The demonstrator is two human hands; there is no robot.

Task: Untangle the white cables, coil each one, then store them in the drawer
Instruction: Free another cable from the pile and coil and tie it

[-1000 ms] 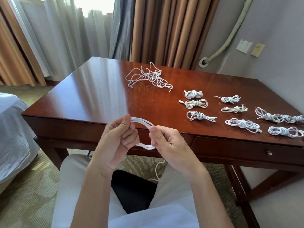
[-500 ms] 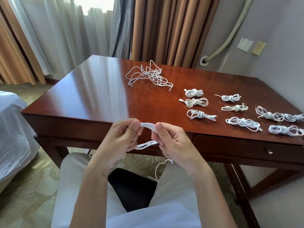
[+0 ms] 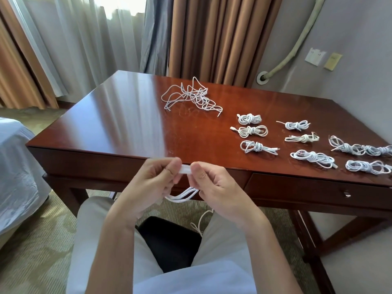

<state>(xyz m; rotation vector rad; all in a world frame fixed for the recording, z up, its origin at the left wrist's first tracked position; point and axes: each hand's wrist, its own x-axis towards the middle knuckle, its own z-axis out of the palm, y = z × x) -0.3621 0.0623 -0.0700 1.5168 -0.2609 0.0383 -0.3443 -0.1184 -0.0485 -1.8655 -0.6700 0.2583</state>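
Meanwhile, left hand (image 3: 152, 183) and right hand (image 3: 214, 187) each pinch the folded white cable (image 3: 185, 169), fingers clenched to steady its loops for coiling.

Single head-worn wide-angle view, looking forward and down from a seated spot close before the glossy reddish-brown wooden desk (image 3: 118, 132); lap nearest, brown curtains (image 3: 212, 39) farthest; no second view to overlap.

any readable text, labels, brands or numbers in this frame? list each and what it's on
No readable text anywhere in the view.
White wall plate: faint marks, too blurred to read.
Yellowish wall plate: faint mark, too small to read.
Coiled cables, desk and drawer: no visible markings.
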